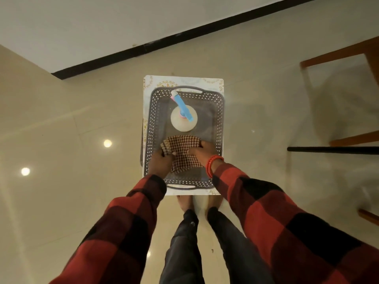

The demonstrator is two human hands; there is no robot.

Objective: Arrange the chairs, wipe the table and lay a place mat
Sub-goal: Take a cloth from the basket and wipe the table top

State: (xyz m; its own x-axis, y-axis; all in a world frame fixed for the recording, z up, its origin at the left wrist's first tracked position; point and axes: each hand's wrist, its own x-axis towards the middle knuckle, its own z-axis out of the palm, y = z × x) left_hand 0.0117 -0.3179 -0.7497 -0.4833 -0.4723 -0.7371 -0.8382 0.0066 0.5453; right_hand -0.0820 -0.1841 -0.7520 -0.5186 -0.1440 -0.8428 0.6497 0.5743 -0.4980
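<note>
A grey perforated basket (218, 119) stands on the floor on top of a white place mat (184, 81) with gold patterns. Inside it stands a white spray bottle (182, 124) with a blue nozzle, upright. A brown-and-white checked cloth (181, 149) lies in the basket's near half. My left hand (161, 162) grips the cloth's left side and my right hand (202, 151) grips its right side. Both arms wear red-and-black checked sleeves, and a red bracelet circles my right wrist.
A wooden chair (336, 56) stands at the right, beside a table's dark edge (332, 150). A white wall with a black skirting (143, 47) runs across the back. Glossy beige floor tiles spread to the left. My bare feet (185, 202) stand just behind the mat.
</note>
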